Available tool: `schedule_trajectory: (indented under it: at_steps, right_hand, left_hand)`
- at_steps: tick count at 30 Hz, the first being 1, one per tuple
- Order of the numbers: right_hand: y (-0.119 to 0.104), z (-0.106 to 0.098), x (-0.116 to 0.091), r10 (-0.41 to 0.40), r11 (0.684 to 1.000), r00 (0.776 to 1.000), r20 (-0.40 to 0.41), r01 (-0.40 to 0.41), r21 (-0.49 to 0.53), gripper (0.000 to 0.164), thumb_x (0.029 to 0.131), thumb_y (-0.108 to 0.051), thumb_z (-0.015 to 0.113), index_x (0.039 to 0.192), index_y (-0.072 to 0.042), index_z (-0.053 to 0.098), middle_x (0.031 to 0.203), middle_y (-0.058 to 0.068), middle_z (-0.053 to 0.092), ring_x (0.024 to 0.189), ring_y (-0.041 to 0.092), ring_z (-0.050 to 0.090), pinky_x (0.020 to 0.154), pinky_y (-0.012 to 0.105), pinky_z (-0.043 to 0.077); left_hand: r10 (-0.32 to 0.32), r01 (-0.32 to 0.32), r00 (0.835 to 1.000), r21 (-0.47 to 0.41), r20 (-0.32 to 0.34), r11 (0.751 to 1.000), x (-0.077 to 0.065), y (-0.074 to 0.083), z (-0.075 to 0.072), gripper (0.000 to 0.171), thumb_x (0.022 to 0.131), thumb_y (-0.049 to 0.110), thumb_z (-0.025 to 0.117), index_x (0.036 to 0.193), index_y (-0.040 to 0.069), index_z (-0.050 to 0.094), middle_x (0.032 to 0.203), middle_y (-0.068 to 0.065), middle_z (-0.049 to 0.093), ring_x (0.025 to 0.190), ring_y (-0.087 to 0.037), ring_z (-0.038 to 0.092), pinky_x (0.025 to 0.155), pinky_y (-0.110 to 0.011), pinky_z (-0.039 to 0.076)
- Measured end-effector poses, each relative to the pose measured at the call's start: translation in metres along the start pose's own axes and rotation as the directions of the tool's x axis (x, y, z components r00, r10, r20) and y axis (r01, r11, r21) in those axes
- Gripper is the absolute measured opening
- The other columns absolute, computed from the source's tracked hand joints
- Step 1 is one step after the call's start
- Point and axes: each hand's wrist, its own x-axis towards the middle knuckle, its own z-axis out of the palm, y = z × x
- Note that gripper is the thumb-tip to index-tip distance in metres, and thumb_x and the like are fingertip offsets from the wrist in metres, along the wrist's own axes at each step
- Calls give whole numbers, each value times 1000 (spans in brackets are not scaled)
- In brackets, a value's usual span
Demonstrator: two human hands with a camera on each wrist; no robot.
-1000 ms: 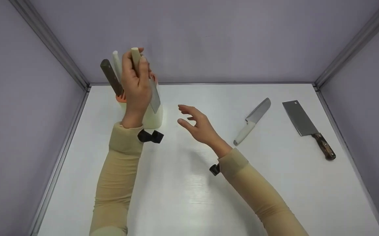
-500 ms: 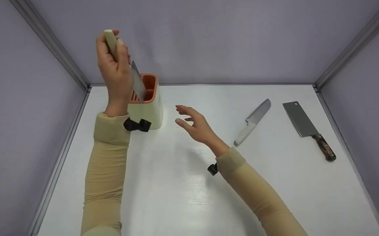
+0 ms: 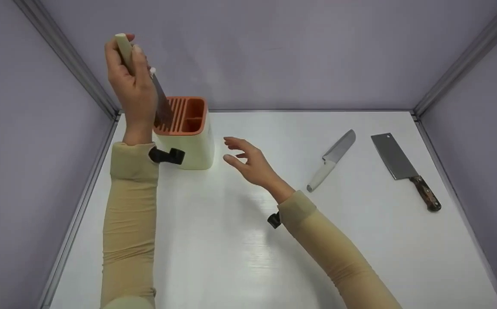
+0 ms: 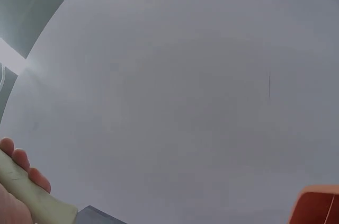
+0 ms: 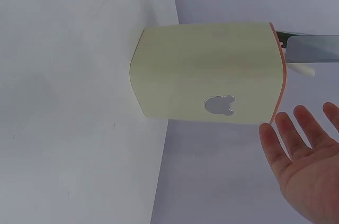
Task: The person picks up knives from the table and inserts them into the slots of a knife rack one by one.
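Note:
My left hand (image 3: 130, 86) grips the pale cream handle of a knife (image 3: 123, 49), raised above the left side of the knife block (image 3: 188, 152). The blade points down over the orange slotted top; I cannot tell whether its tip is inside a slot. In the left wrist view the fingers curl round the handle (image 4: 39, 200). The right wrist view has the blade (image 5: 318, 49) by the orange rim, near a white handle (image 5: 303, 69) and a dark one, which my left hand largely hides in the head view. My right hand (image 3: 252, 165) holds nothing, fingers relaxed, right of the block.
A white-handled knife (image 3: 322, 174) lies on the white table (image 3: 231, 257) right of my right hand. Farther right lies a cleaver (image 3: 394, 156) with a dark patterned handle. Grey-purple walls (image 3: 274, 51) enclose the table at the back and both sides.
My left hand has carried the knife leftward and a little up, from the block's right front to over its left slots. The right hand has drifted slightly left.

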Motion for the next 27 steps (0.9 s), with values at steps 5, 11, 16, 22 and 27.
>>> schedule_trajectory:
  at_steps: [5, 11, 16, 22, 27]
  right_hand:
    - [-2, 4, 4, 1, 1000, 1000, 15, -1, 5, 53, 100, -31, 59, 145, -7, 45, 140, 8, 52, 125, 16, 50, 98, 36, 46]
    - [-3, 9, 4, 19, 1000, 999, 40, -19, 5, 54, 100, -32, 59, 146, -7, 44, 143, 5, 49, 126, 16, 49, 98, 35, 45]
    - [-2, 12, 4, 19, 1000, 998, 52, -19, 7, 55, 101, -33, 58, 146, -7, 44, 145, 7, 48, 127, 19, 48, 98, 34, 45]
    - [0, 16, 3, 1, 1000, 999, 43, -1, 15, 53, 100, -31, 59, 145, -8, 45, 142, 9, 50, 126, 22, 49, 97, 38, 45]
    - [3, 19, 3, -8, 1000, 999, 35, 8, -9, 53, 100, -30, 60, 145, -7, 45, 141, 9, 51, 126, 19, 48, 98, 43, 45]
  left_hand:
    - [-20, 20, 1000, -9, -16, 1000, 2, -5, -5, 21, 102, 1, 42, 120, 1, 53, 82, -2, 48, 72, -15, 44, 70, -25, 39]
    - [-36, 36, 999, 14, -24, 999, 1, -14, -10, 21, 103, 2, 41, 120, 1, 53, 81, -2, 48, 71, -14, 44, 70, -24, 38]
    - [-28, 28, 1000, 42, -12, 999, -2, -23, -12, 21, 104, 4, 42, 121, 2, 53, 79, 1, 47, 69, -13, 43, 69, -24, 37]
    - [-9, 10, 1000, 57, -17, 998, -8, -36, -14, 20, 104, 8, 44, 121, 3, 54, 83, -2, 50, 72, -16, 44, 70, -26, 38]
    - [-113, 115, 993, 68, -37, 991, -19, -44, -16, 22, 105, 9, 42, 124, 3, 52, 94, -8, 50, 82, -22, 46, 76, -28, 39]
